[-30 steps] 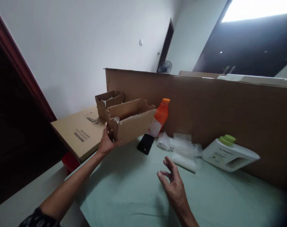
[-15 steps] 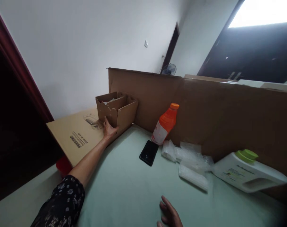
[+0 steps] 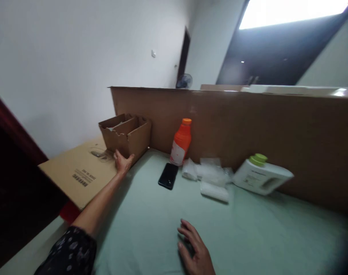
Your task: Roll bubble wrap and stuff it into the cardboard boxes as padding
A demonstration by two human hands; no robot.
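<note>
My left hand (image 3: 123,162) is stretched out to the left, thumb and fingers spread against the lower front of a brown cardboard box (image 3: 116,140). This open-topped box has a divider and wavy cut edges; something pale lies inside, too hidden to name. It stands on a flat printed cardboard sheet (image 3: 86,162). Low in the middle, my right hand (image 3: 195,250) hovers over or rests on the pale green cloth (image 3: 145,225), fingers apart and nothing in them. A black smartphone (image 3: 168,176) lies beyond it, beside an orange-capped bottle (image 3: 181,143) with a white lower part.
Clear plastic bubble wrap (image 3: 210,173) lies right of the phone. A white jug with a green cap (image 3: 261,175) leans farther right. Behind everything runs an upright cardboard panel (image 3: 220,126). Something red (image 3: 70,212) shows under the sheet's near corner.
The view has swung to the right and levelled. My right hand has come farther into the picture, while my left hand stays against the box.
</note>
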